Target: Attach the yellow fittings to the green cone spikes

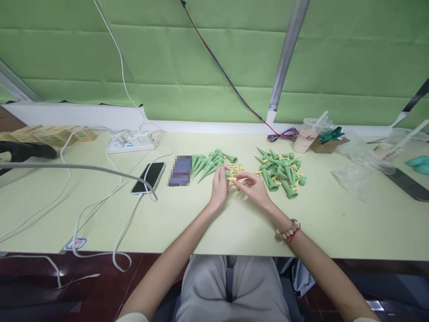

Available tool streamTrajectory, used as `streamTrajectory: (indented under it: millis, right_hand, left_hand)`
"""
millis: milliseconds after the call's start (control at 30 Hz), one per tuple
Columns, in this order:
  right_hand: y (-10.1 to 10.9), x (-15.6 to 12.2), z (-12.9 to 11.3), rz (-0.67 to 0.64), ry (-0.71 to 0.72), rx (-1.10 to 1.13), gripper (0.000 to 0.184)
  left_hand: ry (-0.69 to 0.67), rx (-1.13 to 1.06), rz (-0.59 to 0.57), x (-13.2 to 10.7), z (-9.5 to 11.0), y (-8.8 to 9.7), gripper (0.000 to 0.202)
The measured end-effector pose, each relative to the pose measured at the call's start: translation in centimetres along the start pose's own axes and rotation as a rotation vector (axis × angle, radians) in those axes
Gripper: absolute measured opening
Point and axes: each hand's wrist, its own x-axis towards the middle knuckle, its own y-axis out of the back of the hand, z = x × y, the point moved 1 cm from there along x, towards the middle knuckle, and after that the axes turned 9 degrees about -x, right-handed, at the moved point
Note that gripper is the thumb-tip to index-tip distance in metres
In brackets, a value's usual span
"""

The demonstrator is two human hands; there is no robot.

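Note:
My left hand [219,187] is closed around a green plastic watering spike [227,173], most of it hidden by the fingers. At its side shows a small yellow valve [231,178], which my right hand [256,189] pinches between thumb and fingertips. Just behind my hands lies a little heap of loose yellow valves [240,168]. To the left, several green spikes [209,163] rest side by side, with no yellow part visible on them. A jumbled pile of green spikes with yellow valves [284,172] lies right of my right hand.
A phone [149,178] and a blurred-out dark item [181,171] lie to the left, among white cables and a power strip [134,142]. Along the back right stand a drink cup [304,136] and a small brown box [330,144]. Crumpled plastic bags [351,179] and another dark phone [410,184] lie farther right.

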Motion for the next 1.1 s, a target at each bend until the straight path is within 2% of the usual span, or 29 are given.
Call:
streamTrajectory:
  millis: [167,267,400,500,667,900,1100]
  right_hand:
    - [-0.1,-0.1,-0.2,0.025,-0.08,0.011,0.039]
    - [-0.2,-0.2,-0.3,-0.008,-0.135,0.022,0.045]
    - [-0.2,-0.4,-0.4,-0.065,-0.125,0.023,0.049]
    - [0.1,-0.4,-0.6,-0.069,-0.065,-0.005,0.044]
    - [0.5,-0.2,-0.7,-0.007,0.143,-0.12,0.033]
    - [0.4,-0.4,0.2,0.011,0.267,-0.249,0.022]
    - [0.3,-0.8,-0.4,-0.057,0.29,-0.321,0.03]
  left_hand:
    - [-0.052,0.031,-0.012,-0.4,-0.6,-0.1,0.041]
    - [-0.137,0.072,0.004,-0.9,-1.1,0.0,0.04]
    - [-0.212,0.123,-0.029,-1.1,-1.5,0.2,0.039]
    - [-0.155,0.067,-0.014,-0.9,-1.1,0.0,0.041]
    - [-0.123,0.032,0.027,-0.6,-0.5,-0.3,0.044]
    - [-0.276,0.188,-0.043,-0.8,-1.0,0.4,0.032]
    - [-0.336,0.34,-0.065,-0.9,-0.6,0.7,0.023]
